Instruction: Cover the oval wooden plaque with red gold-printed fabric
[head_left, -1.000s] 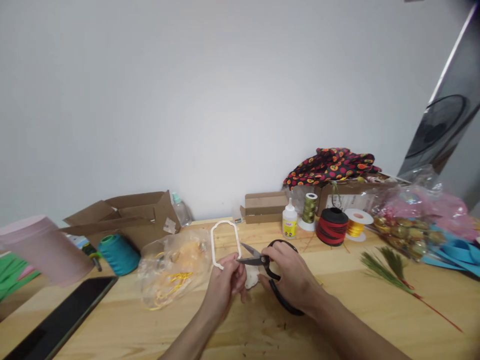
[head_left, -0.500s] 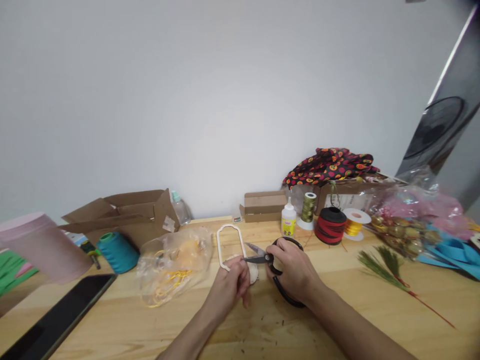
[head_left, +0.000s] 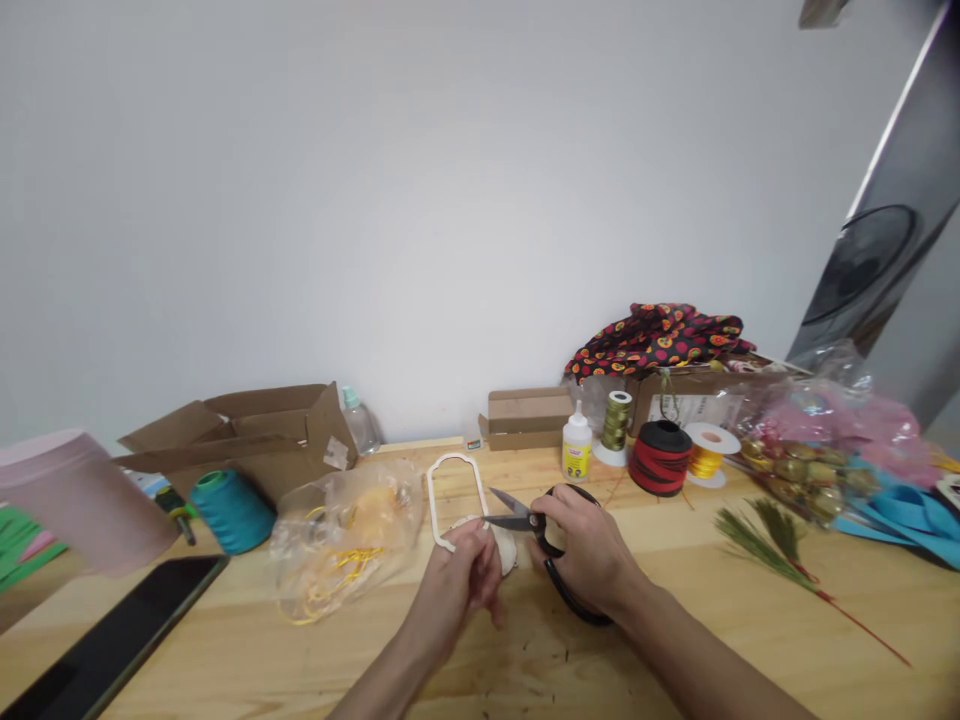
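Observation:
My left hand [head_left: 465,572] is closed in a pinch at the lower end of a white, scallop-topped frame [head_left: 433,500], whose bottom the fingers hide. A pale, rounded piece [head_left: 505,548] shows just right of these fingers; its kind is unclear. In my right hand [head_left: 589,548] are black-handled scissors [head_left: 517,523], with the fingers through the handle loops. Their blades are spread and point left, the lower tip at the left thumb and fingertips. Whether anything lies between the blades is too small to tell.
Behind stand a glue bottle [head_left: 577,447], a green thread spool [head_left: 616,422], red-and-black cord [head_left: 660,460] and a small carton [head_left: 529,416]. A plastic bag [head_left: 349,535], teal thread cone [head_left: 232,512] and phone [head_left: 112,635] lie left. Green sprigs [head_left: 769,545] lie right.
The view has shifted slightly. My left hand still pinches the white frame, and the scissors stay spread beside it, their blades at a slightly different angle.

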